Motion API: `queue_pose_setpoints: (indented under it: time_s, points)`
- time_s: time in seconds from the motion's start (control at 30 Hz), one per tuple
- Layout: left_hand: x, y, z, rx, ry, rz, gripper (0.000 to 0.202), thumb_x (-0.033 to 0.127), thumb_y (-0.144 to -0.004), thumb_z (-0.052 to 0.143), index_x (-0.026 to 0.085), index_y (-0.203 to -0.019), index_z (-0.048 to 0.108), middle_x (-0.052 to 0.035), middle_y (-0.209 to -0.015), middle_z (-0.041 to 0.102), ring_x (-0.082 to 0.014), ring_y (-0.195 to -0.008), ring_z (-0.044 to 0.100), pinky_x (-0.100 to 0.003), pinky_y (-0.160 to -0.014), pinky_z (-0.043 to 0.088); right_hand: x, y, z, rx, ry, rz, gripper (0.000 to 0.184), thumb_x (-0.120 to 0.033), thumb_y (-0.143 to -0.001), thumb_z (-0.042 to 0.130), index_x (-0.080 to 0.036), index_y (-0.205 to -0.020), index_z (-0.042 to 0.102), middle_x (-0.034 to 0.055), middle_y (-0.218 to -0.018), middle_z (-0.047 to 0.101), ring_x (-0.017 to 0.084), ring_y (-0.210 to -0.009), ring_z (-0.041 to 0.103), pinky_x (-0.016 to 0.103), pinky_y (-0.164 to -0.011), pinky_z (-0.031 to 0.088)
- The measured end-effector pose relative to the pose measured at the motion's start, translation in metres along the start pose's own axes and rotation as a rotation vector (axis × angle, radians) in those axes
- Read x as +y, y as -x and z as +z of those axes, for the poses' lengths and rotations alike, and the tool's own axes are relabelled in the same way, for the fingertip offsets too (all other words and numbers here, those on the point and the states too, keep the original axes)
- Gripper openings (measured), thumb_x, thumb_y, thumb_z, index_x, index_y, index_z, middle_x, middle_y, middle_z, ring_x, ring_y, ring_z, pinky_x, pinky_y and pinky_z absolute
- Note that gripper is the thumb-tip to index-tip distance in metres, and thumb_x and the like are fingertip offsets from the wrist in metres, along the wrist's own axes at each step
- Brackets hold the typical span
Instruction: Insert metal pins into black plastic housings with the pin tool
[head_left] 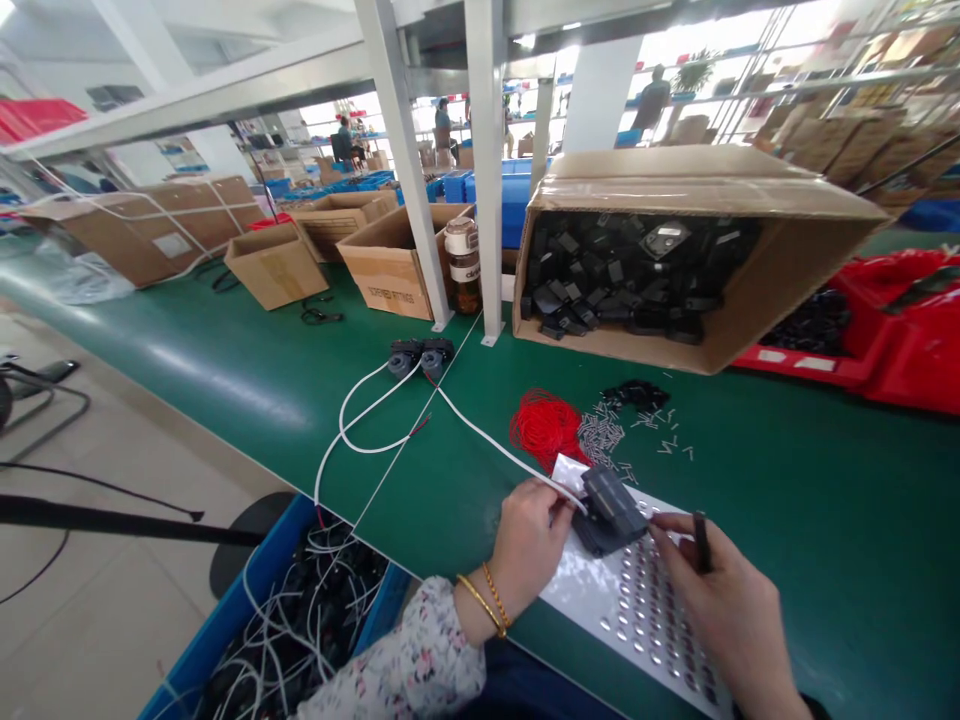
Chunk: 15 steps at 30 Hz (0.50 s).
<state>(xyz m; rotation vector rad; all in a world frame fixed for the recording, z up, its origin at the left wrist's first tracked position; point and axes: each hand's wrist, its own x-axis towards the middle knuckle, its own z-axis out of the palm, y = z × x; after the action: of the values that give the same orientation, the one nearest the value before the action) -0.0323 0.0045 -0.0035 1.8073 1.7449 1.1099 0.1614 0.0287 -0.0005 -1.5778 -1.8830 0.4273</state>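
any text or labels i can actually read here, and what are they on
Nothing can be read with certainty.
Open cardboard box by the post: dark print on its front, too blurred to read.
Jar beside the post: a white band with dark marks, unreadable.
Red bin: white stickers on its front edge, too small to read.
Long carton at far left: a pale label, too small to read.
Black part between the left hand and right hand: no lettering visible.

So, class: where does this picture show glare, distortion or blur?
Head view: glare streaks the green table at left and whitens the windows behind; wide-angle distortion tilts the white posts; the right hand and distant people look soft.
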Motion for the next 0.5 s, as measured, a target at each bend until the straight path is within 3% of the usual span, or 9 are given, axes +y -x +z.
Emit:
queue_pose_setpoints:
  time_s: [0.17,0.27,0.37,0.5]
  points:
    - [-0.0033,0.0012,-0.0036,-0.088,-0.094,0.100,0.010,0.009,-0.084,0.056,0.016,-0.088,0.062,-0.0058,-0.088,0.067,-0.0215,-0.086,0.062,-0.037,-0.081,0.052,0.0029,0.0009,-0.0004,0.009,-0.011,-0.063,0.032,-0.046,-0.076,0.046,-0.021,-0.078,0.066,0.0028,-0.075,0.071,0.020,-0.060,0.066,0.027,-0.052,0.048]
    - [-0.0036,0.0027,-0.0039,-0.127,-0.133,0.134,0.012,0.010,-0.087,0.050,0.014,-0.092,0.061,-0.0087,-0.089,0.066,-0.0239,-0.087,0.060,-0.041,-0.081,0.051,0.0036,0.0023,0.0000,-0.007,-0.038,-0.018,0.030,-0.046,-0.076,0.048,-0.022,-0.079,0.067,0.0011,-0.080,0.072,0.020,-0.065,0.067,0.026,-0.058,0.049]
    - [-0.0038,0.0039,-0.0034,-0.150,-0.127,0.132,0.014,0.009,-0.086,0.048,0.013,-0.091,0.062,-0.0111,-0.089,0.065,-0.0264,-0.088,0.059,-0.045,-0.083,0.050,0.0032,0.0017,0.0004,-0.031,-0.037,0.045,0.032,-0.048,-0.075,0.049,-0.022,-0.080,0.067,0.0006,-0.075,0.071,0.019,-0.059,0.066,0.026,-0.052,0.048]
    - [-0.0037,0.0049,-0.0024,-0.130,-0.005,0.045,0.014,0.008,-0.083,0.053,0.015,-0.087,0.065,-0.0089,-0.088,0.067,-0.0242,-0.087,0.060,-0.041,-0.084,0.049,0.0046,0.0016,0.0012,-0.032,-0.019,-0.014,0.029,-0.045,-0.075,0.048,-0.022,-0.079,0.065,0.0012,-0.074,0.071,0.019,-0.057,0.065,0.026,-0.051,0.048]
